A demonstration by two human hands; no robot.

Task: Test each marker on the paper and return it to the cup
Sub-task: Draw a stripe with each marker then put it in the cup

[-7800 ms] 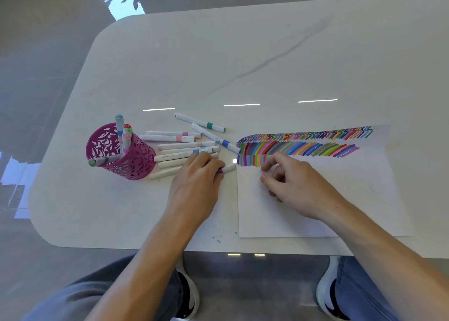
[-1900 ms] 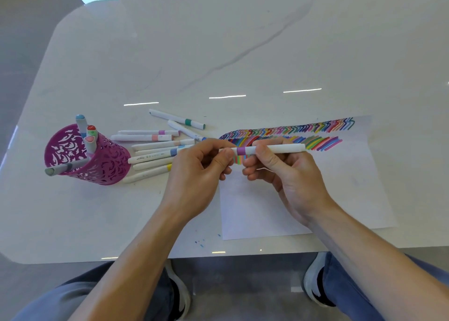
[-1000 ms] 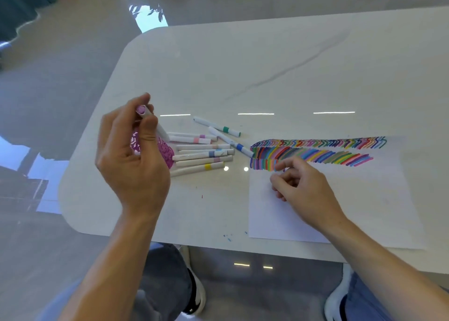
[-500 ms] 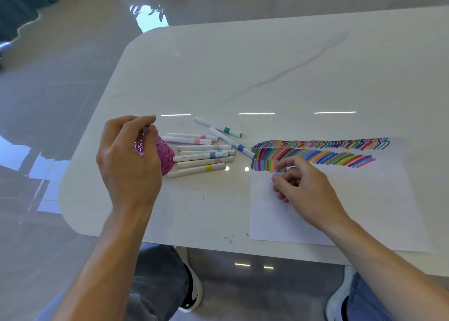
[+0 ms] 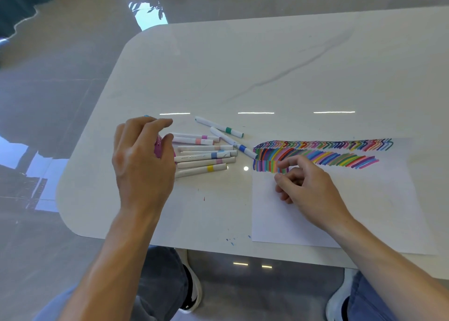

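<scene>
The left hand [image 5: 143,160] hangs over the cup [image 5: 158,148], which stands on the desk [image 5: 243,65] towards its left end and shows only as a sliver of magenta past the palm; the fingers [image 5: 162,122] arch above its rim, and whether they are parted or pinched on a marker cannot be told from here, since the back of the hand covers them. The likeliest slip is at the cup: a hand drawn away carelessly could catch the rim or a protruding marker and tip the cup over, spilling what it holds.

Just right of it lie the loose markers [image 5: 201,156], side by side and touching; they are round, so a sideways reach could set them rolling. The blue-banded marker [image 5: 233,142] lies aslant with its end at the edge of the paper [image 5: 340,211]; a nudge could push it onto the sheet.

The right hand [image 5: 311,189] rests on the paper with loosely curled, empty fingers [image 5: 291,161] touching the coloured strokes [image 5: 315,155]; dragging them could smear wet ink, and lifting the hand frees the sheet to slide.
</scene>
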